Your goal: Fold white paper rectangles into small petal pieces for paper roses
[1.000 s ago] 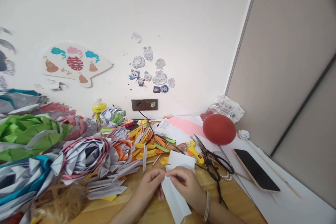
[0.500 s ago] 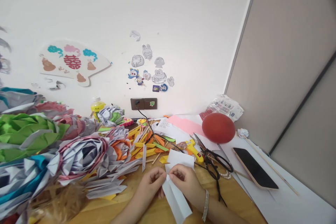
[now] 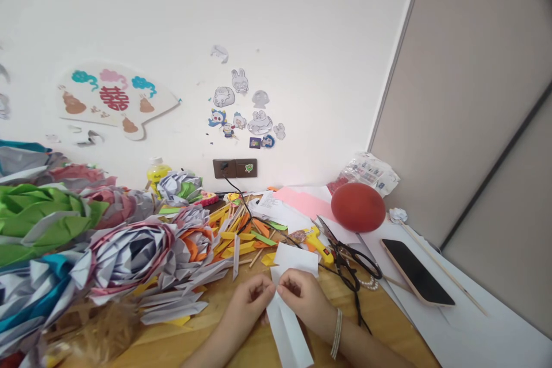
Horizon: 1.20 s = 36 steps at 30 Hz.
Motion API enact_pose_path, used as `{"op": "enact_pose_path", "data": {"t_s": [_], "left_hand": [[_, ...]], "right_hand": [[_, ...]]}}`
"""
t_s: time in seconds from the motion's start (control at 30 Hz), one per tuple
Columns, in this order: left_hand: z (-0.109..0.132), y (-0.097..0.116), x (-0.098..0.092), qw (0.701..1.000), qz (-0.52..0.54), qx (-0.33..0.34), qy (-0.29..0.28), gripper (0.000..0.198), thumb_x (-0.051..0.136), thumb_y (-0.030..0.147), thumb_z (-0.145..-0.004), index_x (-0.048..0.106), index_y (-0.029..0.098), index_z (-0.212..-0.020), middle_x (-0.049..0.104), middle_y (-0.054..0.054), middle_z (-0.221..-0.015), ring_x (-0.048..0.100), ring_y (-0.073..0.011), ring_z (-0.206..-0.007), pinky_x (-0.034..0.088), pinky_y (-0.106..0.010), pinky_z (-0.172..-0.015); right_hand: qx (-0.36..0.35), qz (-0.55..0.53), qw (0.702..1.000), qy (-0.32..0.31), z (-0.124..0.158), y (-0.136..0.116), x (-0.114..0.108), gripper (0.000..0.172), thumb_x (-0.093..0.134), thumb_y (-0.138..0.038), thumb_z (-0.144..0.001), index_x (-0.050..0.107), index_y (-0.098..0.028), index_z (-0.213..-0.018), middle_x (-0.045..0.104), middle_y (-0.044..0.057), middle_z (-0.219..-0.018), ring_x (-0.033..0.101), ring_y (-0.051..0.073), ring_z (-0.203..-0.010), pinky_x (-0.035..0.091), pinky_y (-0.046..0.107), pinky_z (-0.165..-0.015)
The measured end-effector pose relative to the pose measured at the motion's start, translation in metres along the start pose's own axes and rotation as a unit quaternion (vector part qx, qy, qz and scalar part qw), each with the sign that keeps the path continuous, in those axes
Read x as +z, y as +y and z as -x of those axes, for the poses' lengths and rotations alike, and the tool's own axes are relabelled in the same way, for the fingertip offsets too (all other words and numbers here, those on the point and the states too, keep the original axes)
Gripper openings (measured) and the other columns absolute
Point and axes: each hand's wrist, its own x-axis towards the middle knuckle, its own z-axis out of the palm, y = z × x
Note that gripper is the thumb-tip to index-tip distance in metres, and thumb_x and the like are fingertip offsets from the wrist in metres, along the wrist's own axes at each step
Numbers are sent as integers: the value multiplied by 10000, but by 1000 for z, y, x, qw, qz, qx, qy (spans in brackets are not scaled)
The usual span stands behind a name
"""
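A white strip of paper (image 3: 290, 333) with a lengthwise crease is pinched near its far end between my two hands. My left hand (image 3: 254, 298) grips its left edge with thumb and forefinger closed. On the right side, my right hand (image 3: 299, 293) holds it the same way, thumbs almost touching. The strip slants down toward me over the wooden table. Just beyond my fingers lies another white paper sheet (image 3: 296, 257), partly covered by my hands. Beads circle my right wrist.
Folded paper flowers (image 3: 129, 256) and loose folded pieces (image 3: 176, 305) crowd the left. Yellow and orange pieces (image 3: 235, 241) lie behind. To the right are a yellow glue gun (image 3: 319, 246), black scissors (image 3: 351, 264), a red balloon (image 3: 357, 207) and a phone (image 3: 418, 271).
Both hands keep their pinch on the paper strip and have barely moved. The strip's near end sits slightly further left, and the whole view has shifted a little.
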Motion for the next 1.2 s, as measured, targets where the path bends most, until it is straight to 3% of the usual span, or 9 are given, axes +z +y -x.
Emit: {"op": "enact_pose_path", "data": {"t_s": [0.4,0.63,0.83,1.0,1.1,1.2], "left_hand": [[1,0,-1,1000,-12,9,4,399,567,542,-663,496,158,-583,427,64,-473,406,-80,-414,309,-193,-421],[-5,-9,-2,999,30,0,20,425,569,574,-642,493,160,-587,474,60,-422,418,-78,-352,302,-192,-385],[-7,-4,-6,991,102,9,87,413,674,530,-539,486,166,-589,553,38,-436,496,-109,-391,380,-216,-436],[-7,-1,-11,974,140,-7,179,350,727,406,-522,473,168,-560,563,44,-458,523,-105,-466,415,-204,-507],[-5,1,-12,955,200,-18,220,327,743,338,-517,476,171,-602,544,70,-526,525,-93,-533,448,-197,-554],[-5,1,-10,950,234,-18,206,334,747,315,-511,482,180,-663,549,74,-566,529,-96,-557,451,-196,-549]], "right_hand": [[-27,49,998,-33,0,-1,-8,149,468,-184,-778,510,-162,-636,460,-41,-559,414,102,-530,310,202,-497],[-38,30,998,-38,-2,-1,-10,170,412,-146,-795,535,-166,-679,524,-14,-623,488,131,-612,357,216,-567],[-1,20,999,33,-6,6,-15,162,397,-218,-829,533,-173,-753,497,-17,-593,483,140,-579,369,234,-552],[32,-42,985,164,-12,12,-19,211,408,-367,-841,493,-174,-835,492,-10,-630,469,137,-560,390,241,-531],[69,-107,974,185,-12,12,-13,280,444,-404,-818,423,-167,-967,466,-39,-582,425,117,-473,377,231,-463],[69,-153,971,171,-7,9,-5,376,487,-388,-792,352,-171,-1069,463,-55,-577,433,114,-465,377,221,-442]]}}
